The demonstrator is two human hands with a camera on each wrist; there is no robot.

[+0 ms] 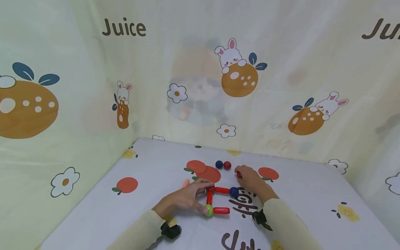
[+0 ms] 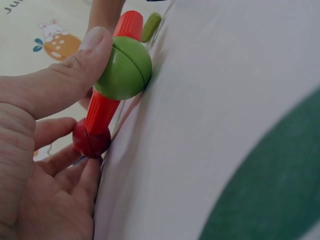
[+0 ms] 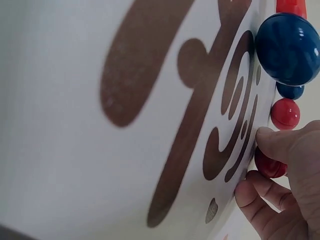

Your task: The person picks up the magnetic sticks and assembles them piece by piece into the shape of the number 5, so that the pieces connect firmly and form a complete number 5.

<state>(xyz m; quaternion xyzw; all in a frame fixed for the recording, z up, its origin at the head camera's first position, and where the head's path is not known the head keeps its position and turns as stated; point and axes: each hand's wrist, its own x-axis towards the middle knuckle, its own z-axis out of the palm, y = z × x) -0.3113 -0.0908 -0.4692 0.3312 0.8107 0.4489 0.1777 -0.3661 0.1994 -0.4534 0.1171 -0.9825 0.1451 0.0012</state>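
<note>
In the head view my left hand holds a toy frame of balls and rods. Its thumb presses the light green ball, while its fingers reach the dark red corner ball. A red rod joins those two balls. Another red rod runs from the corner to a blue ball, and a third red rod sticks out from the green ball with a free end. To the right, my right hand pinches a loose red ball between thumb and fingers, at the cloth.
Behind the frame, a dark blue ball and a red ball lie side by side. A peach-coloured piece shows partly behind my left hand. Printed cloth covers the table, and a patterned curtain rises at the back and sides.
</note>
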